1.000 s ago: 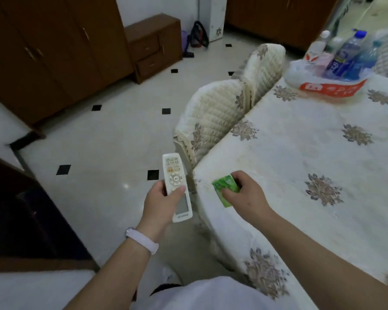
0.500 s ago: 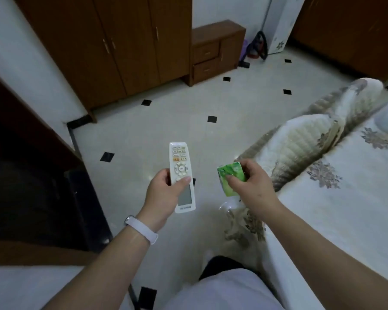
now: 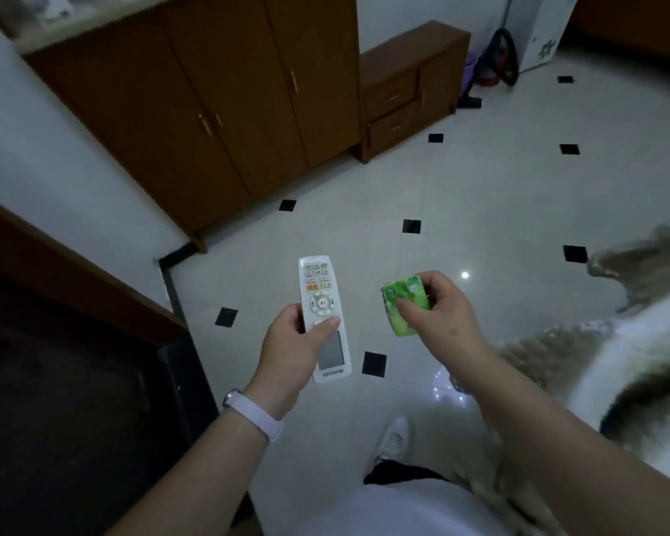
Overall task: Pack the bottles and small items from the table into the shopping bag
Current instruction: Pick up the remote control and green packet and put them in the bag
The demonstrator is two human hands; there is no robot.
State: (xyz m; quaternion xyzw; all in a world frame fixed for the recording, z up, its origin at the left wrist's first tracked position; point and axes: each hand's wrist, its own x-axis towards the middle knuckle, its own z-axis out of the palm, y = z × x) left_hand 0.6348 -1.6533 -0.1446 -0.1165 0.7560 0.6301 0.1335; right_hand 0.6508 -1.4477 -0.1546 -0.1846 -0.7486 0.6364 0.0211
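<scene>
Head view: remote is being gripped by left hand, green packet is being pinched by right hand, presumably for bagging.

Dim room, pale glossy tiled floor dotted with small black insets, tall brown wooden wardrobe against white wall, low drawer cabinet just beside it

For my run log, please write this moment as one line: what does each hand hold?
left hand: grips white remote | right hand: pinches green packet | below: tiled floor
</scene>
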